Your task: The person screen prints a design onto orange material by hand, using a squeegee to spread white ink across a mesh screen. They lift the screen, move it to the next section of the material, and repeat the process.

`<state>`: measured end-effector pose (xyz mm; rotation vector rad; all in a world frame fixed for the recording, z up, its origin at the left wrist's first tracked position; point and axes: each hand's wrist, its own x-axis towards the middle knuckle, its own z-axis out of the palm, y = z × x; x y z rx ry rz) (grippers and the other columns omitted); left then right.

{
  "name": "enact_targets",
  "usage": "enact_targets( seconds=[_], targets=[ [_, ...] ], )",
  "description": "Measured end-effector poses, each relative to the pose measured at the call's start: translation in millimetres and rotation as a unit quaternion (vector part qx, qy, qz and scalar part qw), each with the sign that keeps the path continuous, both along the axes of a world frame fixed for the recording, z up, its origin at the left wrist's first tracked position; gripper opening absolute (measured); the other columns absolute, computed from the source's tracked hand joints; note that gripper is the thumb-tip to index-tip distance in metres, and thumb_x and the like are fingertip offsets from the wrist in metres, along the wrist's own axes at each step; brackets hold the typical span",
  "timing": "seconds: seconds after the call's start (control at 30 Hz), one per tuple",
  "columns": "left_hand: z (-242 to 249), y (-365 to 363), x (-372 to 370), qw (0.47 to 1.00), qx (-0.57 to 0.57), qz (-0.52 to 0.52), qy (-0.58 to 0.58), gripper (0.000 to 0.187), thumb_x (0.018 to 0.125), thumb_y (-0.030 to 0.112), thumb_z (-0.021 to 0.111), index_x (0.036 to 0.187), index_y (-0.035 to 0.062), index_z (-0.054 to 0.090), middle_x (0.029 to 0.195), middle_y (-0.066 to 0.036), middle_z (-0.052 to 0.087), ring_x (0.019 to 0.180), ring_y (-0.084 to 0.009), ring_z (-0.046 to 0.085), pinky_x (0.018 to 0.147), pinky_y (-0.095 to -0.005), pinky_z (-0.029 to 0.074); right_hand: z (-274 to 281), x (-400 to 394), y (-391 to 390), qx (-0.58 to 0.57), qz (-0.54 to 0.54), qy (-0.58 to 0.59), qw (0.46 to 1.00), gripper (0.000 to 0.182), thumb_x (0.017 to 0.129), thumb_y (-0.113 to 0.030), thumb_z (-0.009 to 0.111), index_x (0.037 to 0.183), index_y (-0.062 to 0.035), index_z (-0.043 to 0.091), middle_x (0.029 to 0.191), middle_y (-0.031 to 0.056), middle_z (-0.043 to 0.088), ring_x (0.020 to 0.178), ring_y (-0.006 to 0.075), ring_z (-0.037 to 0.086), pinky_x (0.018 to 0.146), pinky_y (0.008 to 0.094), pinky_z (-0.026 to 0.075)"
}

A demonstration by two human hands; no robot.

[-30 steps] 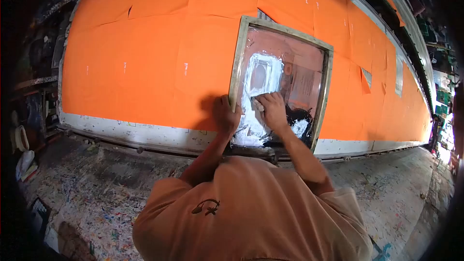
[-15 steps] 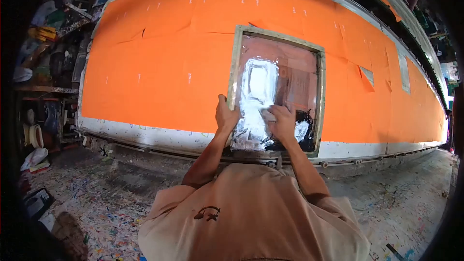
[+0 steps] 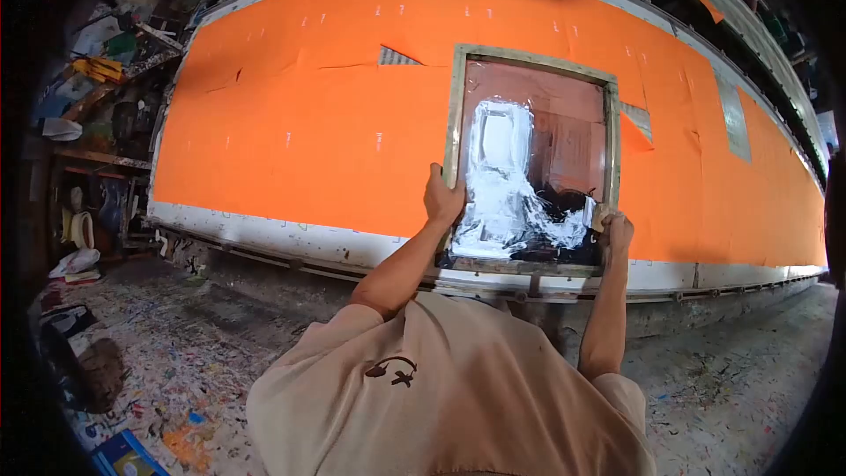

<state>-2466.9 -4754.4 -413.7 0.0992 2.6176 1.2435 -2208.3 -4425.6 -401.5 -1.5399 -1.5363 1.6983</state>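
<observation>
Floor (image 3: pixel 176 361) nearest the camera is concrete, speckled all over with dried paint. Beyond it runs a long worktop (image 3: pixel 264 229) with a pale front edge, its top covered in orange sheets (image 3: pixel 308 141). A wooden-framed printing screen (image 3: pixel 534 159) lies on these sheets, its near rail close to the worktop's front edge; white and black ink is smeared across the mesh.

Left hand (image 3: pixel 443 198) is closed around the screen's left rail, near its lower end. Right hand (image 3: pixel 614 231) sits at the screen's lower right corner, fingers curled around a small pale pad (image 3: pixel 600 216) pressed against the frame there.

Left of the screen, past the worktop's end, cluttered shelves (image 3: pixel 88 106) stand in shadow.
</observation>
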Motion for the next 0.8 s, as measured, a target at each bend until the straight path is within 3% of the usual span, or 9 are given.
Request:
enact_targets(
  seconds=[0.1, 0.23, 0.27, 0.4, 0.47, 0.53, 0.6, 0.63, 0.8],
  targets=[
    [-11.0, -7.5, 17.3, 0.998, -0.005, -0.029, 0.059, 0.042, 0.086, 0.017, 0.075, 0.117, 0.0015, 0.051, 0.109, -0.031, 0.063, 0.107, -0.0522, 0.062, 0.089, -0.0567, 0.05, -16.2, 31.3, -19.8, 0.05, -0.05, 0.06, 0.996, 0.009, 0.082, -0.005, 0.058, 0.087, -0.0025, 0.066, 0.064, 0.0008, 0.052, 0.051, 0.0102, 0.046, 0.049, 0.0285, 0.037],
    [-25.4, -11.6, 16.3, 0.985, -0.097, -0.052, 0.135, 0.042, 0.085, 0.016, 0.074, 0.116, -0.0008, 0.051, 0.109, -0.028, 0.054, 0.107, -0.0485, 0.056, 0.091, -0.0558, 0.047, 1.3, 34.1, -44.9, 0.088, 0.015, 0.005, 0.996, 0.042, 0.078, 0.0, 0.059, 0.119, 0.0078, 0.064, 0.086, 0.0036, 0.063, 0.07, 0.0148, 0.055, 0.065, 0.0299, 0.045],
    [-22.8, -11.3, 16.2, 0.986, -0.102, -0.053, 0.121, 0.041, 0.085, 0.016, 0.074, 0.114, -0.0021, 0.052, 0.109, -0.026, 0.051, 0.108, -0.046, 0.053, 0.092, -0.055, 0.045, -9.4, 39.5, -38.6, 0.056, 0.032, -0.038, 0.997, 0.055, 0.075, -0.001, 0.06, 0.129, 0.0034, 0.065, 0.104, 0.0084, 0.071, 0.093, 0.0216, 0.066, 0.088, 0.0328, 0.051],
    [-25.8, -12.3, 15.2, 0.985, -0.123, -0.05, 0.106, 0.039, 0.084, 0.016, 0.074, 0.112, -0.0034, 0.056, 0.109, -0.025, 0.052, 0.107, -0.0442, 0.053, 0.093, -0.0543, 0.045, -8.6, 24.9, -62.6, 0.137, 0.084, -0.054, 0.985, 0.054, 0.074, -0.004, 0.061, 0.127, 0.0043, 0.065, 0.11, 0.0121, 0.071, 0.098, 0.0245, 0.066, 0.093, 0.036, 0.051],
    [-24.4, -11.6, 20.0, 0.987, -0.114, -0.044, 0.102, 0.04, 0.084, 0.016, 0.074, 0.114, -0.0037, 0.056, 0.109, -0.025, 0.052, 0.107, -0.0439, 0.053, 0.093, -0.0541, 0.045, -23.6, 21.7, -90.4, 0.353, 0.198, -0.284, 0.869, 0.052, 0.078, -0.018, 0.076, 0.127, -0.0031, 0.07, 0.124, 0.0188, 0.071, 0.113, 0.037, 0.067, 0.104, 0.0439, 0.048],
    [-21.0, -8.3, 16.7, 0.989, -0.101, -0.044, 0.1, 0.042, 0.084, 0.016, 0.074, 0.115, -0.004, 0.056, 0.109, -0.025, 0.052, 0.107, -0.0436, 0.053, 0.093, -0.0538, 0.045, 3.9, -27.6, -126.2, 0.434, 0.342, -0.183, 0.813, 0.026, 0.082, -0.022, 0.08, 0.106, -0.0123, 0.077, 0.111, 0.0133, 0.074, 0.102, 0.0366, 0.069, 0.109, 0.0589, 0.038],
    [-17.5, -10.7, 19.2, 0.991, -0.088, -0.039, 0.09, 0.043, 0.083, 0.017, 0.075, 0.117, -0.0043, 0.057, 0.109, -0.025, 0.053, 0.107, -0.0432, 0.054, 0.092, -0.0535, 0.046, 4.1, -100.3, -114.7, 0.476, 0.474, -0.013, 0.741, 0.027, 0.081, -0.023, 0.078, 0.107, -0.0187, 0.078, 0.114, 0.0035, 0.077, 0.108, 0.0292, 0.07, 0.113, 0.058, 0.036],
    [-19.0, -13.3, 21.2, 0.992, -0.087, -0.04, 0.084, 0.043, 0.083, 0.017, 0.075, 0.117, -0.0043, 0.057, 0.109, -0.025, 0.053, 0.107, -0.0432, 0.054, 0.092, -0.0535, 0.046, 17.7, -156.1, -110.2, 0.404, 0.525, -0.124, 0.739, 0.022, 0.081, -0.017, 0.074, 0.103, -0.0175, 0.079, 0.108, 0.0056, 0.078, 0.105, 0.0284, 0.07, 0.114, 0.0667, 0.029],
    [-22.6, -14.1, 15.6, 0.992, -0.073, -0.04, 0.099, 0.048, 0.081, 0.016, 0.077, 0.119, -0.0041, 0.057, 0.108, -0.024, 0.054, 0.106, -0.0439, 0.054, 0.09, -0.0537, 0.045, 3.5, -291.4, -90.6, 0.484, 0.467, -0.082, 0.736, 0.028, 0.078, -0.011, 0.071, 0.105, -0.0093, 0.079, 0.106, 0.0165, 0.076, 0.099, 0.0366, 0.071, 0.094, 0.0462, 0.052]
  ],
)
